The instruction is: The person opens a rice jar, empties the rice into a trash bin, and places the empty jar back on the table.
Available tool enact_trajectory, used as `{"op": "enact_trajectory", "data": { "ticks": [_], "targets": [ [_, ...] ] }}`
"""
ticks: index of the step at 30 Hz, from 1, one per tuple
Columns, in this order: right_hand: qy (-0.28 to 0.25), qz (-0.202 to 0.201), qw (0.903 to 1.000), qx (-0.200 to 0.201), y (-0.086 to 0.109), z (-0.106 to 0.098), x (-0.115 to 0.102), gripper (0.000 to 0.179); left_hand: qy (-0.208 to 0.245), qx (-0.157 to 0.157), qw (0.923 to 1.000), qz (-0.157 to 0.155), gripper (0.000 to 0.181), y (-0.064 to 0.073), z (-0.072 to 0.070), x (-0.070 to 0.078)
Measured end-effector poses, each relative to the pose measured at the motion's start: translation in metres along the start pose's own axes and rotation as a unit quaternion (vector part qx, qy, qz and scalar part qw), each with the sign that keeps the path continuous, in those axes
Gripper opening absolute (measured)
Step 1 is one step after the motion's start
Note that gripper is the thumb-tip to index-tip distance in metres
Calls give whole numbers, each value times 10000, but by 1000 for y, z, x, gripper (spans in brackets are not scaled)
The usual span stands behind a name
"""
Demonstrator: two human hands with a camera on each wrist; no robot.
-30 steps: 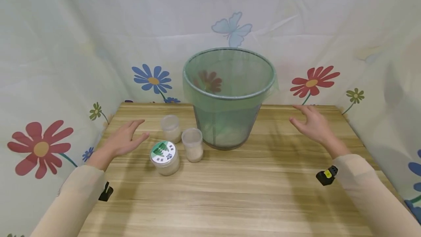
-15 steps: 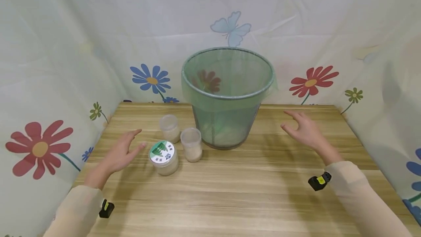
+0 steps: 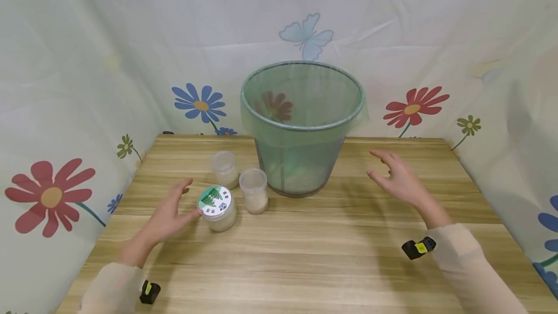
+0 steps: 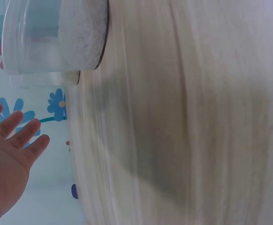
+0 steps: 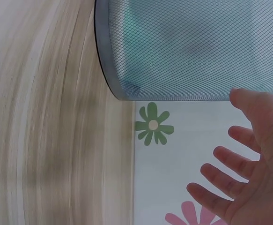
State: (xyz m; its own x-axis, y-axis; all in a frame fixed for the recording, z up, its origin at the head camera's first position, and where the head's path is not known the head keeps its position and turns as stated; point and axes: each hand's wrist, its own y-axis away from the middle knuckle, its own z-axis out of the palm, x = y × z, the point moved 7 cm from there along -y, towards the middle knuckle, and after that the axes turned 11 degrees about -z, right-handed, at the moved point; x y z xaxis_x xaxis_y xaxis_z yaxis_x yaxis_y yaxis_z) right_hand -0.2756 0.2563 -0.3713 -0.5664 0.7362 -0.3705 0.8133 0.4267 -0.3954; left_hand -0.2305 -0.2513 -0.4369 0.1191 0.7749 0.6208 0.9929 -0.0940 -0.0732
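My left hand is beside the left of a wide clear jar with a green-and-white printed lid, its thumb tip right at the lid's edge. The fingers are spread and hold nothing; in the left wrist view the jar shows pale granular contents low down. Two slimmer clear containers stand behind and right of it: one at the back, one nearer the bin. To the right, my right hand hovers above the table with relaxed fingers, a gap away from the mesh bin.
The tall mesh bin has a thin green bag folded over its rim. Everything stands on a wood-grain table. A white curtain printed with flowers and a butterfly closes off the back and sides.
My left hand has come down and right, up to the wide jar's lid. The right hand has drifted left and slightly lower, towards the bin. The containers and bin stay put.
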Motion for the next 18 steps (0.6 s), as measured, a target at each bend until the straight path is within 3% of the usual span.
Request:
{"op": "enact_trajectory", "data": {
  "ticks": [7, 18],
  "targets": [
    [-193, -67, 9998, 70, 3, 5, -2, 54, 369, -195, 9991, -25, 104, 3, 18, -1],
    [-325, -295, 9989, 190, 4, 14, -16, 52, 773, -334, 9964, -37, 111, 5, 37, -4]
  ]
}}
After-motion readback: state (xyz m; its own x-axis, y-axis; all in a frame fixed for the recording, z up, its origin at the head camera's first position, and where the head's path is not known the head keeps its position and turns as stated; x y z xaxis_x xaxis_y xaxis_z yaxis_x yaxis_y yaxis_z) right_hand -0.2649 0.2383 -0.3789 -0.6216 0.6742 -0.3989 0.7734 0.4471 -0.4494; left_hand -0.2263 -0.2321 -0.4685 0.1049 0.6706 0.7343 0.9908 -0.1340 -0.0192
